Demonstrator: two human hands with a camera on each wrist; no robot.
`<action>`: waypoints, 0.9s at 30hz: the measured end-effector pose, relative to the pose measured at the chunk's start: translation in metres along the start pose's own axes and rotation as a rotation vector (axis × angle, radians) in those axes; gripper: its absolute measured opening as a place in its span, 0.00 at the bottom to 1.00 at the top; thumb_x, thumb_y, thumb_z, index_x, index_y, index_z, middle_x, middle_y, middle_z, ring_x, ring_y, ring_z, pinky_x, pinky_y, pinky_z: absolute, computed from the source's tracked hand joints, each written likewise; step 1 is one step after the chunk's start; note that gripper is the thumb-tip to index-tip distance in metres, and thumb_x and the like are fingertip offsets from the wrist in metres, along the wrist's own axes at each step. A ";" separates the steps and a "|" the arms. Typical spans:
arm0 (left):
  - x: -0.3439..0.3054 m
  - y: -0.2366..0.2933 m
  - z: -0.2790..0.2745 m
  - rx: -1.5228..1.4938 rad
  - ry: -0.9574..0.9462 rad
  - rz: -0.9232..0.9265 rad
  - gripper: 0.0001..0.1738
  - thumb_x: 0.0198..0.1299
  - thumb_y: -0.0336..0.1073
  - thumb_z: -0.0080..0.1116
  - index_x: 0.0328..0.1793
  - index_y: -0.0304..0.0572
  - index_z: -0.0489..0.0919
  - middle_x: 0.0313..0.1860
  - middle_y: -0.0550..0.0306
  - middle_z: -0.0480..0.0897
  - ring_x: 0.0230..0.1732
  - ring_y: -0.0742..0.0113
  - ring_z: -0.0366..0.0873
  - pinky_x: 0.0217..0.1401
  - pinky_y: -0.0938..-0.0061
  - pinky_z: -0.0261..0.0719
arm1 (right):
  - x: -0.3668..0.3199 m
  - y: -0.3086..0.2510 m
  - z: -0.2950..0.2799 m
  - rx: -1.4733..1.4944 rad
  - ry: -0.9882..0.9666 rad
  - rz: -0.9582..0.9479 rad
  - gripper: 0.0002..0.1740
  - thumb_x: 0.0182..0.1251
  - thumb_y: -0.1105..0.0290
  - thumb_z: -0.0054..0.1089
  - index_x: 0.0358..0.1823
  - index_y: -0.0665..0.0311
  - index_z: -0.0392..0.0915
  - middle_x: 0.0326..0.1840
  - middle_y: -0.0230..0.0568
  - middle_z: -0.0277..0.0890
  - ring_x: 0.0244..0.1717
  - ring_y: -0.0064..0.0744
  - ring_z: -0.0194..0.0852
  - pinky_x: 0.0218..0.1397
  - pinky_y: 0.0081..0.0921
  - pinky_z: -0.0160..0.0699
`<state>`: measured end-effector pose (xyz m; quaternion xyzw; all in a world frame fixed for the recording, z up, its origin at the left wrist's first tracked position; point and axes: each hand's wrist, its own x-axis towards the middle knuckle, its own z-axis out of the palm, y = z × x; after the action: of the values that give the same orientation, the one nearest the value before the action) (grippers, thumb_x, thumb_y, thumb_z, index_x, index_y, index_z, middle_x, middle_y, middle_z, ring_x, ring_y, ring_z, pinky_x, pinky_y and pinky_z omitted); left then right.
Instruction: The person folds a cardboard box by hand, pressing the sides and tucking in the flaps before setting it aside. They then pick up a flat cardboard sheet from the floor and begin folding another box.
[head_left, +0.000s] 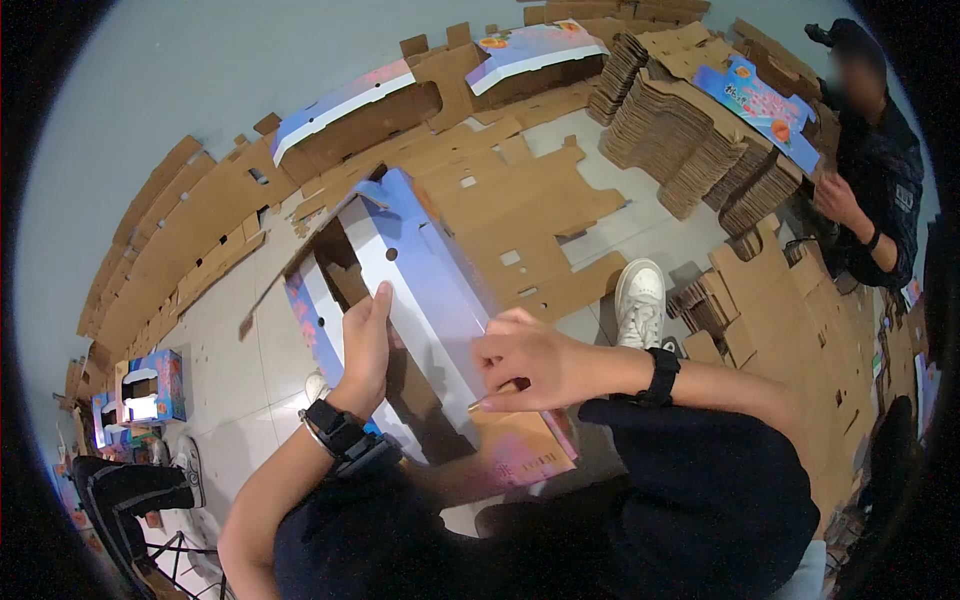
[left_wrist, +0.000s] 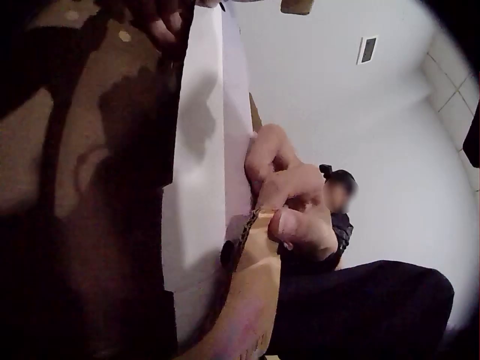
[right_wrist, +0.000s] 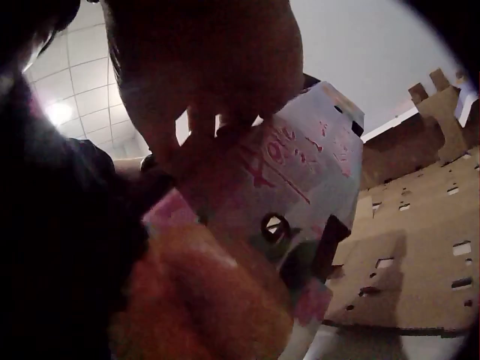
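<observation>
1. Top: black or very dark navy, plain, with loose, wide short sleeves point(head_left: 710, 450) that leave the forearms bare.
2. Left wrist: a wide black strap point(head_left: 347, 436) carrying a dark, blocky unit, with a thin, rounded silver-toned bracelet point(head_left: 316, 428) beside it.
3. Right wrist: a black band point(head_left: 662, 377), also with a dark, blocky part.
4. Feet: white lace-up sneaker point(head_left: 641, 295) with pale laces and a rounded toe; the other shoe point(head_left: 315, 386) shows only a whitish toe.
</observation>
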<state>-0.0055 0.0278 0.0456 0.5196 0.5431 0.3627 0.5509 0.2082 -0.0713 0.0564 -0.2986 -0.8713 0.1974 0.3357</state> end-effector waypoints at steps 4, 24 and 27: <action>0.001 -0.005 0.000 0.039 0.010 0.051 0.22 0.68 0.52 0.48 0.27 0.45 0.71 0.16 0.68 0.67 0.16 0.80 0.63 0.19 0.82 0.62 | -0.003 0.000 0.005 -0.075 -0.087 0.029 0.17 0.55 0.57 0.63 0.19 0.61 0.76 0.33 0.33 0.66 0.40 0.33 0.64 0.52 0.33 0.59; -0.006 0.014 0.000 -0.263 -0.080 0.060 0.27 0.70 0.52 0.42 0.51 0.30 0.70 0.43 0.45 0.80 0.38 0.59 0.83 0.42 0.71 0.83 | -0.007 0.029 -0.004 -0.555 0.170 0.446 0.14 0.57 0.59 0.57 0.31 0.63 0.73 0.39 0.44 0.65 0.40 0.42 0.68 0.48 0.39 0.62; -0.009 0.011 0.006 -0.269 -0.151 0.034 0.28 0.70 0.53 0.43 0.51 0.28 0.69 0.44 0.43 0.79 0.42 0.55 0.83 0.44 0.69 0.83 | -0.007 0.045 -0.014 -0.551 0.251 0.541 0.13 0.54 0.63 0.59 0.33 0.62 0.67 0.36 0.42 0.65 0.38 0.42 0.68 0.44 0.38 0.64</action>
<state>0.0002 0.0198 0.0572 0.4761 0.4378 0.4013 0.6485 0.2403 -0.0403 0.0382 -0.6176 -0.7338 -0.0002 0.2828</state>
